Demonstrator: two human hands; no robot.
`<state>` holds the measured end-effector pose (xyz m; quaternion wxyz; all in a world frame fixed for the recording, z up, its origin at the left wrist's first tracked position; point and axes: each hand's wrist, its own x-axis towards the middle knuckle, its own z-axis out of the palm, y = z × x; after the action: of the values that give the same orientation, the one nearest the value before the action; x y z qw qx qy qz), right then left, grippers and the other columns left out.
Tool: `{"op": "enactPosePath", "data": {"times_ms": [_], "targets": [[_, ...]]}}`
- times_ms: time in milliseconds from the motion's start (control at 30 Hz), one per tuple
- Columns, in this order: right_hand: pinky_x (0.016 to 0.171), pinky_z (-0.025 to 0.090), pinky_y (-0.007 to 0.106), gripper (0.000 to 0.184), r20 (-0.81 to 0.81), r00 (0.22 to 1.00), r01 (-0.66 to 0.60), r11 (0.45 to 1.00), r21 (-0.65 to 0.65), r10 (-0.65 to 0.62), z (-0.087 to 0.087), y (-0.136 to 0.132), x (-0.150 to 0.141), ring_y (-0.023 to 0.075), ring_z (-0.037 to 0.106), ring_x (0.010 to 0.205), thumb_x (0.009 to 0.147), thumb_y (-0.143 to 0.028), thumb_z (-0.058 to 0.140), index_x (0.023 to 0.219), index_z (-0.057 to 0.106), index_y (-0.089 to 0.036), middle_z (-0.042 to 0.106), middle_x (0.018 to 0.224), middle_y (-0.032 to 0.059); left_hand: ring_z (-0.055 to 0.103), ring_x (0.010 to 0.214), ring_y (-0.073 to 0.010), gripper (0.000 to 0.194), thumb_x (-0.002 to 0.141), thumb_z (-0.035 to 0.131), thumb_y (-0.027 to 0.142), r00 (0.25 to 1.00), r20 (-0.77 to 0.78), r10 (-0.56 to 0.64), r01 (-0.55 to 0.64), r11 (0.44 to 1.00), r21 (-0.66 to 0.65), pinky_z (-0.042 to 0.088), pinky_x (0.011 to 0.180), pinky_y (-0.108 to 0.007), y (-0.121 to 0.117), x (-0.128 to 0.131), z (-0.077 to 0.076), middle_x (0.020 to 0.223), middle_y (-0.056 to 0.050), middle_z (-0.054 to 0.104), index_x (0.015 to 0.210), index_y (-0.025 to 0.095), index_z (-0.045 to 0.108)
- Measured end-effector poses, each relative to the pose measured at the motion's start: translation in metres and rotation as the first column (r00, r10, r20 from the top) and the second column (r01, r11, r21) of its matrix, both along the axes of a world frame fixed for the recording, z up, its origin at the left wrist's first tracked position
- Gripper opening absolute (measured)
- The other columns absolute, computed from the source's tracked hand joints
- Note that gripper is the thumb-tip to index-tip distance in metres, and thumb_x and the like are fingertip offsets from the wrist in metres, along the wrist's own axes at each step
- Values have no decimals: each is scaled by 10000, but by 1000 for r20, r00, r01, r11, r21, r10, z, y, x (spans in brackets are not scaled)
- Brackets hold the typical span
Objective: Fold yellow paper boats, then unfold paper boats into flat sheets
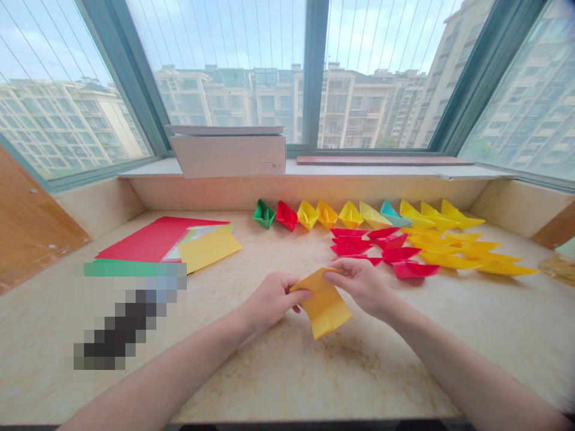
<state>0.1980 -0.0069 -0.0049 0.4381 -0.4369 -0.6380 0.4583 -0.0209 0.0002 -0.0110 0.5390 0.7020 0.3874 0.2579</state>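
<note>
A folded sheet of yellow-orange origami paper [326, 308] is held up above the marble counter [287, 383]. My left hand [269, 302] pinches its left side, and my right hand [359, 286] grips its top right corner. Just beyond my right hand lie red paper boats [353, 244], with yellow paper boats [449, 254] further right. A row of folded boats [350, 215] in green, red, yellow and teal stands along the back of the counter. Left of my hands lies a stack of coloured paper sheets [162, 242], with a loose yellow sheet [209, 248] on top.
A pixelated patch [126, 314] covers part of the counter at left. A white cardboard box [228, 155] stands on the window sill [377, 167] behind the boats. Large windows with wire lines face apartment buildings. A wooden panel [31, 221] stands at far left.
</note>
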Motion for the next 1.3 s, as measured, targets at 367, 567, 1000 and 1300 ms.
{"op": "enactPosePath", "data": {"times_ms": [367,567,1000,1300], "targets": [[753,511,277,143,-214,977,-16,999,43,25,-9,2,1,174,667,840,848,-361,718,905,722,-230,740,870,12,680,690,-174,542,890,541,610,969,245,-20,33,998,-50,550,658,-273,-7,-1,9,824,-103,738,915,101,725],[764,509,268,149,-259,965,-29,998,54,43,-7,2,2,163,657,842,845,-364,729,899,709,-226,732,887,13,697,742,-200,507,917,538,565,964,266,26,-43,997,57,553,676,-288,-7,0,7,850,-119,743,944,89,709],[797,497,319,100,193,981,-22,964,265,-31,-5,-1,6,194,642,871,882,-316,656,924,689,-232,713,895,20,490,519,-95,374,982,457,311,984,-137,117,4,747,665,354,517,-207,-5,-12,4,578,7,582,762,118,690],[751,498,309,111,197,980,-25,967,254,-26,-4,-4,6,199,655,822,884,-282,637,839,715,-217,738,856,26,627,614,-130,309,962,493,335,990,10,144,-128,847,515,463,578,-195,-9,-9,14,661,-19,666,822,128,675]]}}
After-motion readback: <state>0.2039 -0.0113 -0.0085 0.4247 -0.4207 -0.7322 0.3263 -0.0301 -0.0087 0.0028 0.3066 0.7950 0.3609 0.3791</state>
